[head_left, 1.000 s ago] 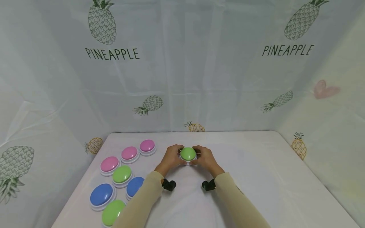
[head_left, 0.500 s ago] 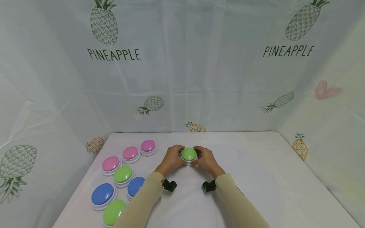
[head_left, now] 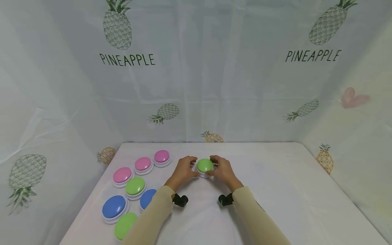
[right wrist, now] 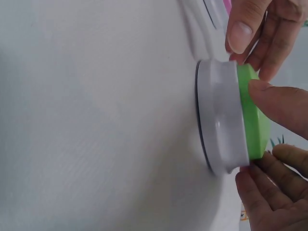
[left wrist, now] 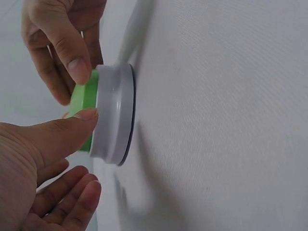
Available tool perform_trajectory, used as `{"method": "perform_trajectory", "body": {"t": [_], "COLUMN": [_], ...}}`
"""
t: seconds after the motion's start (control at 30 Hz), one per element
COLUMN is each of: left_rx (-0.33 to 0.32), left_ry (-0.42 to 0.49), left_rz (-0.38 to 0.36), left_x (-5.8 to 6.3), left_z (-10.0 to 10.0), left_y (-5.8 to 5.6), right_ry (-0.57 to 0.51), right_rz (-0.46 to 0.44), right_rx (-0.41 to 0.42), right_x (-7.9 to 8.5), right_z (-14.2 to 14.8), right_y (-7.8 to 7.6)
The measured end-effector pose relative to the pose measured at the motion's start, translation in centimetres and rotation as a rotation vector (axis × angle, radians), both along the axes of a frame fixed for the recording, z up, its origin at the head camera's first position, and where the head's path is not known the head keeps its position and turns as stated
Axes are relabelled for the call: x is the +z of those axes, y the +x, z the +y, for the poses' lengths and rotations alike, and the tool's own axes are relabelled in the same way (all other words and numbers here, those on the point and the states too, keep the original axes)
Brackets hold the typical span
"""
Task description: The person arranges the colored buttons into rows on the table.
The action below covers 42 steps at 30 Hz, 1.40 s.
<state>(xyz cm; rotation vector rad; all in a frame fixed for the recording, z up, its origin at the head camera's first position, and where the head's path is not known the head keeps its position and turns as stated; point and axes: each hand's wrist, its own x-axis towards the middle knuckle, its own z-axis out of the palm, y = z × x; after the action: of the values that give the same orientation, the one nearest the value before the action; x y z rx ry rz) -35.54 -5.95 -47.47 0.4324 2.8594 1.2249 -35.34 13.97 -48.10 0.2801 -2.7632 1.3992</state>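
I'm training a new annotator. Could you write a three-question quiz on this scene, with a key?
1. How many pink buttons show in the head view?

2. Look at the green button between the left hand and the right hand. True or false: it lies with its green side facing down.

3. Which sleeve partly hides a blue button in the head view?
A) left
B) right

Key
1. Three.
2. False; its green side faces up.
3. A, the left sleeve.
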Motion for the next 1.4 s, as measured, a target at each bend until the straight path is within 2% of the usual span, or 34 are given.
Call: {"method": "perform_trajectory", "body": {"t": [0.23, 0.57, 0.73, 0.9, 1.07, 1.3, 1.4], "left_rx": [0.051, 0.102, 0.144, 0.213, 0.251, 0.245, 0.245], "left_ry": [0.016, 0.005, -0.018, -0.056, -0.089, -0.147, -0.165], "left_rz": [-0.038, 0.006, 0.016, 0.005, -0.014, 0.052, 0.055], "left_x": [0.7, 2.1, 2.5, 3.0, 3.0, 3.9, 4.4], "left_z": [-2.3, -6.2, -8.5, -10.4, -12.0, -14.0, -14.6], "left_y": [1.0, 2.8, 3.5, 4.1, 3.3, 0.9, -0.1], "right_ry": [0.0, 0.07, 0.067, 0.052, 0.042, 0.031, 0.033], "right_rz": [0.053, 0.117, 0.125, 0.129, 0.133, 0.112, 0.105], "right_rx": [-0.01, -0.006, 0.013, 0.049, 0.089, 0.144, 0.162], "right_x": [0.7, 1.3, 1.4, 1.4, 1.2, 2.0, 2.5], "right_z": [-1.6, -4.0, -5.4, -6.8, -8.2, -11.1, -12.3], "right_y": [0.1, 0.3, 0.3, 0.2, -0.6, -1.6, -2.2]}}
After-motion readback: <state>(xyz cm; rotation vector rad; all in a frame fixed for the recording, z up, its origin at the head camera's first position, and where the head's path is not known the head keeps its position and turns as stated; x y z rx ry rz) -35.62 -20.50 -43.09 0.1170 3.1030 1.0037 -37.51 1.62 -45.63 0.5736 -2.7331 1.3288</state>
